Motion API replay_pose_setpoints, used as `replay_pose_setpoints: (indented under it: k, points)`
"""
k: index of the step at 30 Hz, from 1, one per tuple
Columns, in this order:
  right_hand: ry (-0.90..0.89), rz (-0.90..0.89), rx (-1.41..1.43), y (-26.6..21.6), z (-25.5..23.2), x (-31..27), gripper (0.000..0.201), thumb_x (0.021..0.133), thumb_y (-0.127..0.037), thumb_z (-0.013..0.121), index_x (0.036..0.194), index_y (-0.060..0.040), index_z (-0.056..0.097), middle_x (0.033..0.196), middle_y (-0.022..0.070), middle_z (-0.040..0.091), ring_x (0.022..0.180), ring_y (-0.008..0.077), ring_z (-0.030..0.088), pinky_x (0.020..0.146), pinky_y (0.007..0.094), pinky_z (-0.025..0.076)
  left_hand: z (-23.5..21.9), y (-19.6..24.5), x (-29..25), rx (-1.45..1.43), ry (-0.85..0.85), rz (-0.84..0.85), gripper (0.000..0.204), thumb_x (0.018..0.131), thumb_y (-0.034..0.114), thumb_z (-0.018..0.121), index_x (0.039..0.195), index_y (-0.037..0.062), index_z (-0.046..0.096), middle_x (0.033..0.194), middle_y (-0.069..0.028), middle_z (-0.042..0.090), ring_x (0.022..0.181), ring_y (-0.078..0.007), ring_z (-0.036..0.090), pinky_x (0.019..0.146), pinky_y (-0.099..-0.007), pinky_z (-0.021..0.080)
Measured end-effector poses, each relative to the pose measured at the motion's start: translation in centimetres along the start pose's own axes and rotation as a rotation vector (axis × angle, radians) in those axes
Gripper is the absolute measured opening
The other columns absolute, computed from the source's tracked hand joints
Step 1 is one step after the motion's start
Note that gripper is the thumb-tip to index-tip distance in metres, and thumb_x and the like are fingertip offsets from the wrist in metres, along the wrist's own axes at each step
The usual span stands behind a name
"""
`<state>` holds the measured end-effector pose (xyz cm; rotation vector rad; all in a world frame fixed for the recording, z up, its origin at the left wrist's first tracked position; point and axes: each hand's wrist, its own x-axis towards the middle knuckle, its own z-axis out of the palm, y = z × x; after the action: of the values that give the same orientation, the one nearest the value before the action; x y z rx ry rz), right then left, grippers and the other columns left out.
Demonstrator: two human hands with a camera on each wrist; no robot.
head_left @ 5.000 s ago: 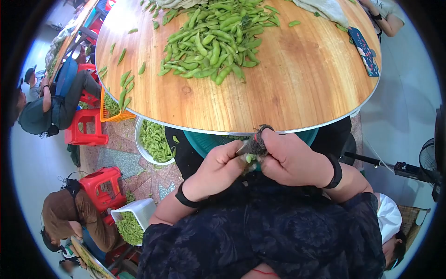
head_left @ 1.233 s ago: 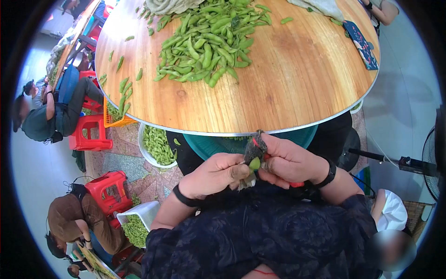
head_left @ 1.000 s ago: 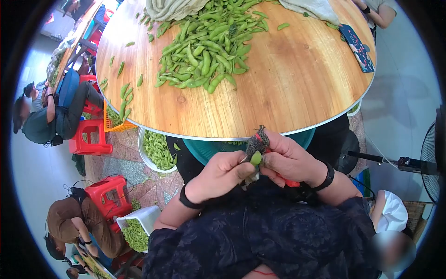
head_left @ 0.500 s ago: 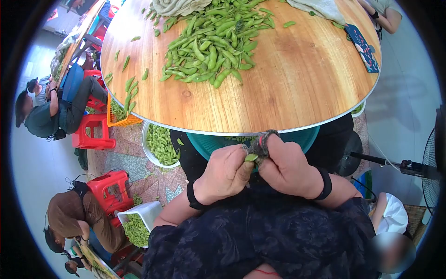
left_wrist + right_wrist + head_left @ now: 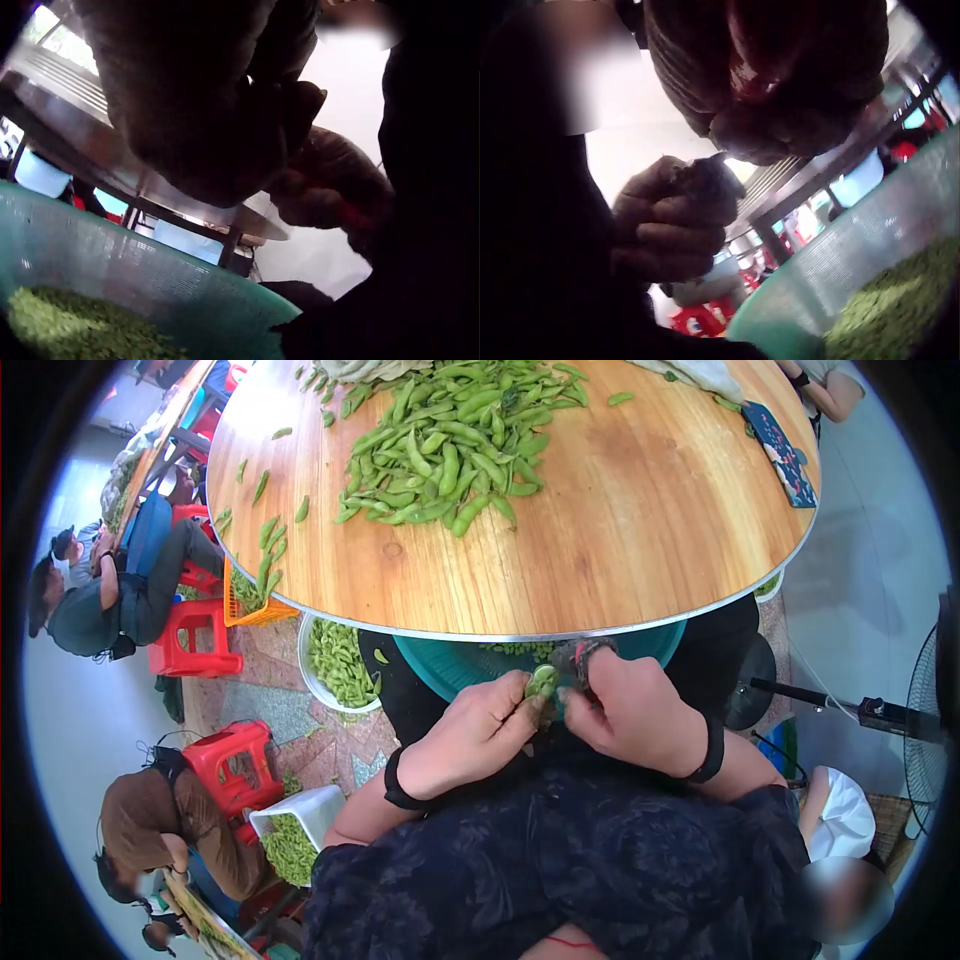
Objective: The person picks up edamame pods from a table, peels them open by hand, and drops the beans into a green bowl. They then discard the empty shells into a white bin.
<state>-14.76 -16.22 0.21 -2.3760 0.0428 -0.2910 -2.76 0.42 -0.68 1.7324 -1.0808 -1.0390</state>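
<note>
In the head view, both hands meet over the green basin (image 5: 430, 668), just below the table's near edge. My left hand (image 5: 468, 728) pinches a green edamame pod (image 5: 543, 680) between thumb and fingers; pale green shows where it is split. Close beside it, my right hand (image 5: 645, 712) has curled fingers, with a dark grey wrap (image 5: 588, 650) banded in red at its fingertips. In the right wrist view, something red (image 5: 751, 81) shows inside my right fist; its kind is hidden. Shelled beans (image 5: 892, 311) lie in the basin.
A heap of edamame pods (image 5: 450, 455) lies on the round wooden table (image 5: 650, 550), with a dark patterned phone-like slab (image 5: 780, 457) at right. A white bowl of pods (image 5: 340, 665), an orange basket (image 5: 262, 612) and red stools (image 5: 195, 638) stand left. A fan (image 5: 925, 720) stands right.
My hands have drawn slightly apart since half a second ago, and the pod now shows more pale green at its opening. The red piece seen under my right hand earlier is hidden in the head view.
</note>
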Motion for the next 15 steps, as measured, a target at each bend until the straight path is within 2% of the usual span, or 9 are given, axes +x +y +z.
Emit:
replay_pose_setpoints:
  k: [1, 3, 4, 6, 7, 9, 12, 15]
  points:
    - [-0.001, 0.001, 0.0, -0.1, 0.0, 0.1, 0.022, 0.077, -0.011, 0.065, 0.084, -0.0027, 0.046, 0.064, 0.0139, 0.056, 0.052, 0.0312, 0.058, 0.045, 0.0355, 0.046, -0.2, 0.3, 0.0, -0.001, -0.001, -0.001, 0.017, 0.096, 0.015, 0.046, 0.091, -0.0005, 0.049, 0.072, -0.0106, 0.054, 0.066, -0.02, 0.06, 0.057, -0.0331, 0.047]
    - [-0.067, -0.014, -0.026, -0.1, -0.1, 0.2, 0.023, 0.076, -0.013, 0.066, 0.082, -0.0024, 0.047, 0.062, 0.0129, 0.055, 0.054, 0.0299, 0.06, 0.045, 0.0355, 0.046, -0.6, 0.7, 0.0, -0.058, -0.101, -0.077, 0.016, 0.095, 0.012, 0.045, 0.087, -0.0014, 0.046, 0.07, -0.0145, 0.053, 0.066, -0.0257, 0.061, 0.058, -0.0368, 0.046]
    - [-0.067, -0.01, -0.027, -0.1, -0.2, 0.3, 0.023, 0.076, -0.013, 0.066, 0.082, -0.0024, 0.047, 0.062, 0.0129, 0.055, 0.054, 0.0299, 0.06, 0.045, 0.0355, 0.046, -0.6, 0.5, -0.1, -0.06, -0.105, -0.077, 0.016, 0.095, 0.012, 0.045, 0.087, -0.0014, 0.046, 0.07, -0.0145, 0.053, 0.066, -0.0257, 0.061, 0.058, -0.0368, 0.046]
    - [-0.112, -0.032, 0.022, 0.0, -0.4, 0.4, 0.023, 0.076, -0.016, 0.067, 0.081, -0.0022, 0.048, 0.061, 0.0124, 0.054, 0.055, 0.0296, 0.06, 0.046, 0.0349, 0.047, -0.4, -0.3, -0.3, -0.093, -0.117, -0.017, 0.012, 0.092, 0.009, 0.045, 0.087, -0.0022, 0.046, 0.07, -0.0174, 0.053, 0.063, -0.0337, 0.059, 0.058, -0.0402, 0.046]
    - [-0.115, -0.028, 0.026, -0.1, -0.4, 0.4, 0.023, 0.076, -0.016, 0.067, 0.081, -0.0022, 0.048, 0.061, 0.0124, 0.054, 0.055, 0.0296, 0.06, 0.046, 0.0349, 0.047, -0.2, -0.6, -0.4, -0.097, -0.119, -0.022, 0.012, 0.092, 0.009, 0.045, 0.087, -0.0022, 0.046, 0.07, -0.0174, 0.053, 0.063, -0.0337, 0.059, 0.058, -0.0402, 0.046]
    - [-0.103, -0.074, -0.112, -0.4, -0.3, 0.6, 0.023, 0.076, -0.017, 0.066, 0.081, -0.0018, 0.05, 0.06, 0.0109, 0.053, 0.054, 0.0272, 0.059, 0.045, 0.0337, 0.047, 0.2, -0.8, -0.3, 0.049, -0.007, 0.067, 0.01, 0.089, 0.007, 0.047, 0.086, -0.0028, 0.046, 0.072, -0.0225, 0.054, 0.066, -0.0418, 0.057, 0.059, -0.0438, 0.045]
    - [-0.07, -0.112, -0.245, -0.5, 0.6, 0.5, 0.02, 0.077, -0.017, 0.064, 0.082, -0.002, 0.051, 0.059, 0.009, 0.053, 0.053, 0.0242, 0.059, 0.045, 0.0322, 0.047, 0.2, 0.1, 0.0, 0.165, 0.033, -0.004, 0.01, 0.087, 0.007, 0.047, 0.085, -0.0036, 0.047, 0.073, -0.0257, 0.054, 0.072, -0.0454, 0.056, 0.06, -0.0458, 0.045]
    - [-0.077, -0.125, -0.294, -0.1, 1.7, 0.2, 0.018, 0.078, -0.015, 0.063, 0.08, -0.0026, 0.05, 0.059, 0.0073, 0.053, 0.053, 0.0222, 0.059, 0.045, 0.0313, 0.048, 0.3, -0.4, 0.1, 0.159, 0.046, -0.003, 0.013, 0.087, 0.008, 0.047, 0.082, -0.0038, 0.048, 0.073, -0.0256, 0.056, 0.074, -0.0446, 0.057, 0.061, -0.0465, 0.045]
